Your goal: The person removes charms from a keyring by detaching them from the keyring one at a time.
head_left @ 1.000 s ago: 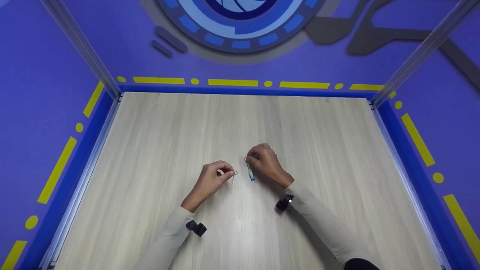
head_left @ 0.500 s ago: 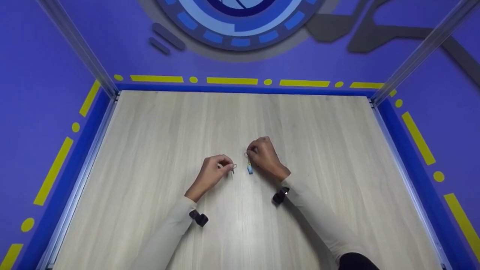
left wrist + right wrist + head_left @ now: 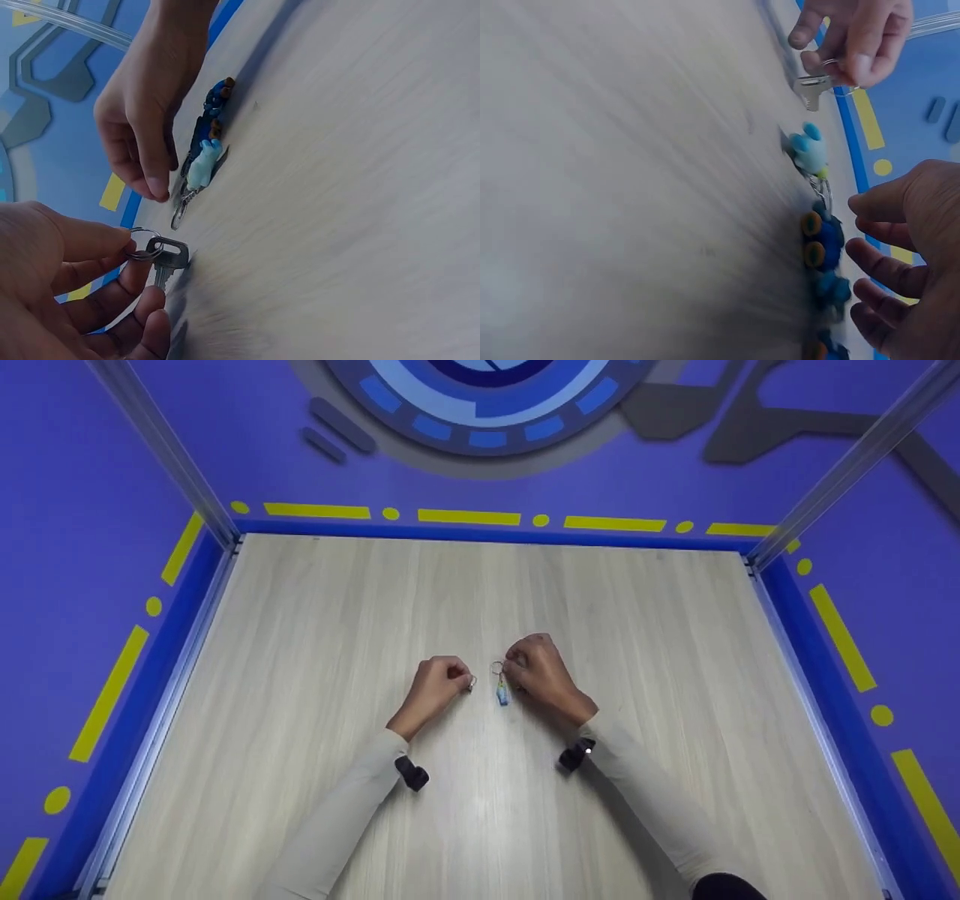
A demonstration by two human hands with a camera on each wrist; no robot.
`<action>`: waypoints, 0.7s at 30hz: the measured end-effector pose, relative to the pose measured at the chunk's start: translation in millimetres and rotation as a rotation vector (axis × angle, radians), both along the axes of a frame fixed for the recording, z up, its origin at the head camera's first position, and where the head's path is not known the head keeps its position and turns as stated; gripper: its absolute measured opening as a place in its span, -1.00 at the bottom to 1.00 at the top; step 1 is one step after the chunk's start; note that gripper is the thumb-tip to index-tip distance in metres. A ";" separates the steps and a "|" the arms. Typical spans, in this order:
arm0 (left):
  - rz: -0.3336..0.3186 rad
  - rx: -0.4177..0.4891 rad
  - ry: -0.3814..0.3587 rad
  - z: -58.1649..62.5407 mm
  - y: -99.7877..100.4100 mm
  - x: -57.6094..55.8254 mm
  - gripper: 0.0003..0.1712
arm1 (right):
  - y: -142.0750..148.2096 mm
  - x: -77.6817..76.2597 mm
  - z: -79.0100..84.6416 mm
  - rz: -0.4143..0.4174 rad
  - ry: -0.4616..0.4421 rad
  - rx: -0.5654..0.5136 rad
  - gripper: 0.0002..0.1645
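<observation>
My left hand (image 3: 436,688) pinches a split ring (image 3: 142,245) between thumb and index finger. A metal key (image 3: 171,257) hangs from that ring. Across from it, my right hand (image 3: 546,675) hovers with its fingers loosely bent and apart, holding nothing in the right wrist view. Close by its fingertips lies a keychain with a light-blue figure (image 3: 808,150), a short chain and a metal ring (image 3: 498,667). Behind it, dark blue and orange figures (image 3: 821,244) lie in a row on the table. In the head view the right hand hides these.
The wood-grain table (image 3: 360,607) spreads around both hands. Blue panels with yellow dashes (image 3: 469,517) and metal posts (image 3: 847,472) border its back and sides. A black wrist camera (image 3: 412,773) sits on each sleeve.
The left hand has moved forward and slightly right with the key ring. The right hand has drawn slightly right, leaving the light-blue figure's ring clear of its fingertips.
</observation>
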State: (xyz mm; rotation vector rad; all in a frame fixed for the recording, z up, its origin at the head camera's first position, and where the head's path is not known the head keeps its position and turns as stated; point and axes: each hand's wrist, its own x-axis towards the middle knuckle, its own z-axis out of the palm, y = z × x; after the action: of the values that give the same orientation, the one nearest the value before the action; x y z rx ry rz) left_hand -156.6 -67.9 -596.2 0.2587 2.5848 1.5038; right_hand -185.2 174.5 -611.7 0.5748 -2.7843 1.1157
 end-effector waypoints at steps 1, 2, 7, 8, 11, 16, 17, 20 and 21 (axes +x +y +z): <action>-0.001 -0.016 0.006 -0.3 0.7 -0.7 -0.88 | 2.6 1.8 1.5 -0.002 0.010 -0.004 -0.94; -0.003 -0.030 0.014 -0.3 1.2 -1.3 -0.88 | 5.4 3.5 3.2 -0.006 0.012 -0.006 -0.94; -0.017 -0.087 0.046 0.0 3.5 -4.1 -0.90 | 21.9 12.6 13.4 -0.045 0.011 -0.009 -0.91; -0.020 -0.094 0.050 0.0 3.8 -4.7 -0.91 | 25.5 14.4 15.9 -0.054 0.001 -0.010 -0.91; -0.019 -0.106 0.063 -0.4 4.1 -6.3 -0.92 | 36.4 18.8 23.0 -0.071 0.000 -0.021 -0.90; -0.004 -0.098 0.121 -10.2 0.8 -12.1 -0.88 | 53.7 25.2 33.5 -0.074 0.014 -0.020 -0.79; 0.000 -0.100 0.129 -9.1 0.4 -12.2 -0.86 | 56.7 26.4 35.2 -0.071 0.023 -0.014 -0.75; 0.001 -0.127 0.139 -3.1 -0.9 -12.5 -0.72 | 64.3 30.1 40.7 -0.052 0.066 0.013 -0.65; 0.005 -0.154 0.122 10.6 1.1 -8.2 -0.64 | 66.4 31.4 42.5 -0.044 0.085 0.027 -0.62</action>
State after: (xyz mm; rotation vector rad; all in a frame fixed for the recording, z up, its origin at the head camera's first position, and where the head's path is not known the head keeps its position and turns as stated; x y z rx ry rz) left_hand -164.8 -66.8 -585.6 0.3363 2.7803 1.3197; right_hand -153.8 240.9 -569.2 0.5472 -2.7295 1.0212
